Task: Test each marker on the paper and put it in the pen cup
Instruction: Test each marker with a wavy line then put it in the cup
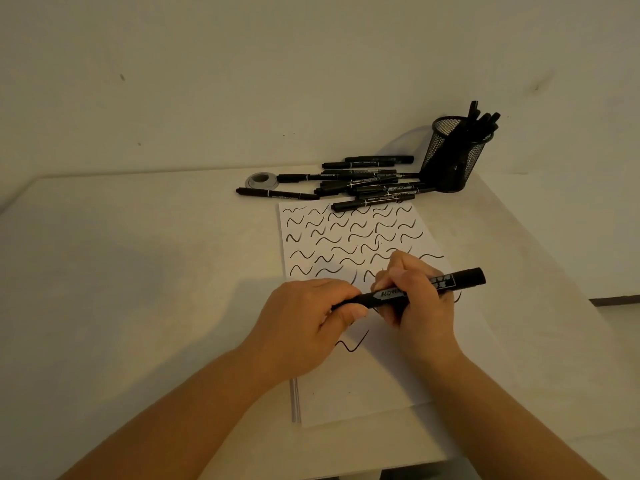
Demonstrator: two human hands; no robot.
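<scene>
A black marker (460, 279) lies level above the white paper (349, 393), held by both hands. My right hand (420, 303) grips its barrel in the middle. My left hand (308, 317) pinches its left end, where the cap or tip is hidden by the fingers. The paper carries several rows of black wavy test strokes, the lowest one (351, 342) under my left hand. A pile of several black markers (360, 183) lies beyond the paper's top edge. To the right of the pile stands the black mesh pen cup (453, 157) with several markers in it.
A grey tape roll (262, 180) lies left of the marker pile. The table (138, 271) meets a pale wall at the back. Its right edge runs diagonally close to the cup, and its front edge is near my forearms.
</scene>
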